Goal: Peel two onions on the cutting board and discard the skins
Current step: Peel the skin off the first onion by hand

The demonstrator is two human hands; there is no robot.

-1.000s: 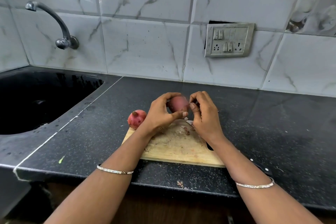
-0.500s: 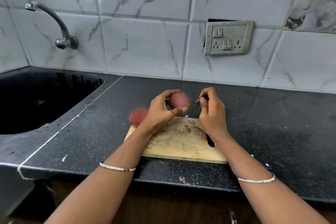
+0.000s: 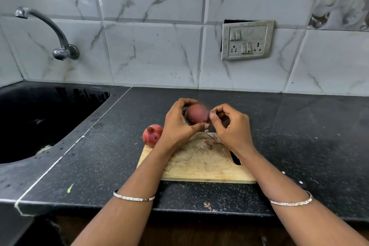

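My left hand (image 3: 178, 124) grips a red onion (image 3: 196, 114) above the far edge of the wooden cutting board (image 3: 201, 164), fingers over its top and thumb under it. My right hand (image 3: 231, 126) is at the onion's right side, thumb and forefinger pinching at its skin. A second red onion (image 3: 152, 135), still in its skin, sits at the board's far left corner, beside my left wrist. Small scraps of onion skin (image 3: 210, 143) lie on the board under my right hand.
The board lies on a black stone counter (image 3: 299, 146). A black sink (image 3: 40, 124) with a wall tap (image 3: 60, 46) is on the left. A switch and socket plate (image 3: 247, 40) is on the tiled wall. Another skin scrap (image 3: 207, 205) lies near the counter's front edge.
My right hand had pulled away from the onion to the right and is now back against its side. My left hand has kept hold of the onion.
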